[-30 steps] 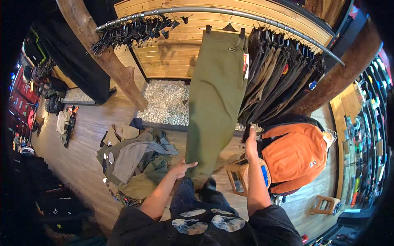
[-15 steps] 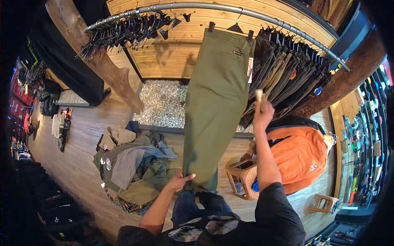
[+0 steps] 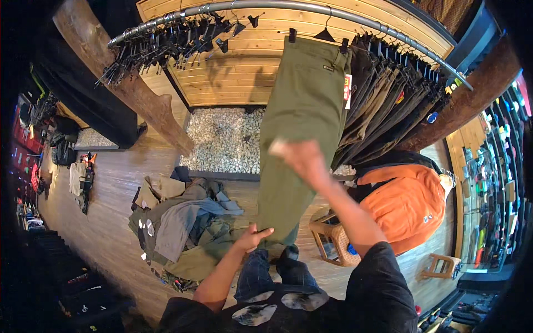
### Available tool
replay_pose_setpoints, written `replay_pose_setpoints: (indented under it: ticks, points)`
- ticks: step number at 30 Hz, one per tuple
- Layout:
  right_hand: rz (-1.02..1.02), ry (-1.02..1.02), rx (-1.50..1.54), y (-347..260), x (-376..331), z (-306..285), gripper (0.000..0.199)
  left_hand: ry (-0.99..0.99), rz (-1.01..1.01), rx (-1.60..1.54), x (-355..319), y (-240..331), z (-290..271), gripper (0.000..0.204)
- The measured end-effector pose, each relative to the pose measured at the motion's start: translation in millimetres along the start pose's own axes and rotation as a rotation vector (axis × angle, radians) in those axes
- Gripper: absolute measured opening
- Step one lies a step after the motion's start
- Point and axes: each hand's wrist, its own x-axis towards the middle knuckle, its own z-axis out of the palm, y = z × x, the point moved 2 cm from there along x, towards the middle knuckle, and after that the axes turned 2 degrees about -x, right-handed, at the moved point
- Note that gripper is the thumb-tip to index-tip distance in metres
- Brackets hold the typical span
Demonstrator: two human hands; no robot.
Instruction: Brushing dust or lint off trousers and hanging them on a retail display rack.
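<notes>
A pair of olive-green trousers (image 3: 302,94) hangs from a black clip hanger (image 3: 325,34) on the metal rail, its legs reaching down toward me. At the lower hem my left hand (image 3: 252,238) pinches the cloth, thumb on top, and pulls it toward me. My right hand (image 3: 305,161), smeared by motion, is over the middle of the trouser legs. In its fingers is a small pale tan block-like piece (image 3: 279,149); its underside is hidden, so its kind is unclear. A red and white tag (image 3: 347,91) hangs at the trousers' right edge.
Bare black hangers (image 3: 172,47) crowd the rail's left part; dark trousers (image 3: 388,105) hang tightly on its right. A clothes heap (image 3: 183,222) lies on the floor at left. An orange garment (image 3: 408,205) and a woven stool (image 3: 333,238) stand right. White pebbles (image 3: 222,141) lie behind.
My right hand has swung left from beside the trousers to over their middle, with the tan piece in it. My left hand still holds the hem, slightly further right in view.
</notes>
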Motion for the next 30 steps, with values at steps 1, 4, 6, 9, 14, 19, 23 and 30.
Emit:
replay_pose_setpoints:
  ticks: [1,4,6,9,14,19,23,30]
  points:
    - [-0.195,-0.138,0.125,-31,-8,0,0.026,0.006,0.005,-0.006,7,-6,-8,0.048]
    - [0.149,-0.294,-0.002,84,-56,18,0.03,-0.054,-0.023,-0.042,11,-12,-1,0.045]
    - [0.447,0.008,-0.144,116,-46,-17,0.03,0.083,-0.055,0.056,-7,13,-5,0.043]
    - [0.777,0.357,0.267,123,-70,-32,0.026,0.155,-0.232,0.085,-27,54,24,0.043]
    - [1.079,-0.04,1.53,102,-108,21,0.036,0.016,-0.056,0.101,-10,-31,-16,0.046]
    - [1.135,0.011,1.616,99,-119,-8,0.035,-0.195,-0.259,-0.205,-16,-47,-28,0.065]
    - [1.107,-0.006,1.648,67,-103,-39,0.039,-0.48,-0.14,-0.689,64,30,-35,0.086]
    - [1.037,0.016,1.454,75,-98,-53,0.048,-0.597,-0.147,-0.361,158,131,5,0.099]
